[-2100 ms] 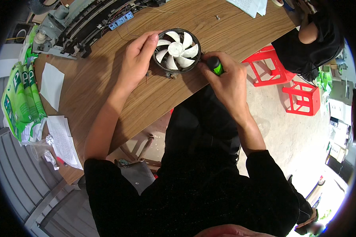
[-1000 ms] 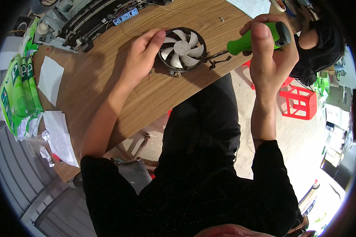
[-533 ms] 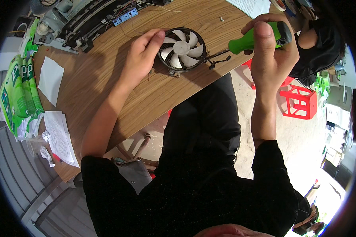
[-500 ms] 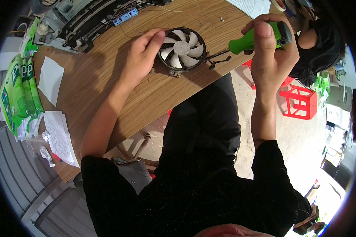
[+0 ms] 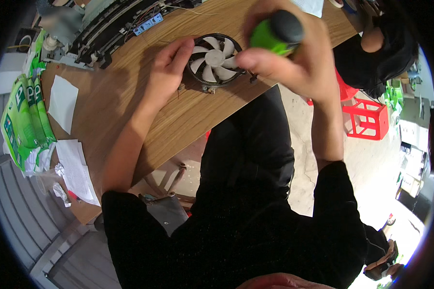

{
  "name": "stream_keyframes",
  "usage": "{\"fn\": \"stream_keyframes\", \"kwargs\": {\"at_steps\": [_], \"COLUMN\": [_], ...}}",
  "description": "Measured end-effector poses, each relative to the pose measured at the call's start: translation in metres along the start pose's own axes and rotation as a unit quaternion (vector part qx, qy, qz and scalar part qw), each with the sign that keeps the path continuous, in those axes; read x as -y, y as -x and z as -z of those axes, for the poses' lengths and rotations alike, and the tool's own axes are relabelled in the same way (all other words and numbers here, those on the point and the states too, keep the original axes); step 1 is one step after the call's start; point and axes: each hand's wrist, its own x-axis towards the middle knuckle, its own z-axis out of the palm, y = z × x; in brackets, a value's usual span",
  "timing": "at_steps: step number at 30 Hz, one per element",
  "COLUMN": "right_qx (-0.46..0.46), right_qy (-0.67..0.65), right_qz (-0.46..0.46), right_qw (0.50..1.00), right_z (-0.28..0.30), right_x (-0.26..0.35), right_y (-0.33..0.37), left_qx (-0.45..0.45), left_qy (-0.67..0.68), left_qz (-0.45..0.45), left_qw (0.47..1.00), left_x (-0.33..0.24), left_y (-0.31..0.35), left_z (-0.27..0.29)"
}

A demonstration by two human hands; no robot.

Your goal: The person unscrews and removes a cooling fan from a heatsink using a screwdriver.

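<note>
A cooling fan (image 5: pixel 214 59) with pale blades and a dark round frame stands on the wooden table (image 5: pixel 178 115) near its edge. My left hand (image 5: pixel 170 70) is closed on the left side of the frame, thumb on top. Above the fan's right side, my right hand (image 5: pixel 309 65) grips a screwdriver (image 5: pixel 278 32) by its green and black handle. The handle's end points up toward me, and the shaft and tip are hidden. Part of the fan's right rim is covered by my right thumb. A dark cable end (image 5: pixel 253 78) sticks out beside the rim.
Opened machinery (image 5: pixel 101 36) with loose wires fills the far left of the table. Green packages (image 5: pixel 29 115) and paper sheets (image 5: pixel 74 166) lie along the left side. A red stool (image 5: pixel 369 119) stands on the floor at right, near a person in black (image 5: pixel 383 58).
My right hand has swung left and tilted the screwdriver upright, bringing its handle over the fan's right side. My left hand keeps its hold on the fan.
</note>
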Motion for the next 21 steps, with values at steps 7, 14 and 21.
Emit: {"fn": "stream_keyframes", "kwargs": {"at_steps": [7, 14, 21], "right_qx": [-0.144, -0.192, -0.123], "right_qy": [0.111, 0.172, 0.114], "right_qz": [-0.187, -0.051, -0.016], "right_qw": [0.965, 0.965, 0.986], "right_z": [-0.031, -0.047, -0.026], "right_x": [0.006, 0.01, 0.027], "right_y": [0.009, 0.006, 0.02], "left_qx": [-0.018, 0.06, 0.141], "left_qy": [-0.291, -0.146, -0.164], "left_qz": [-0.244, -0.204, -0.203], "left_qw": [0.925, 0.966, 0.955], "left_x": [-0.058, -0.058, -0.046], "left_y": [0.009, 0.004, -0.003], "left_z": [-0.003, -0.035, -0.026]}}
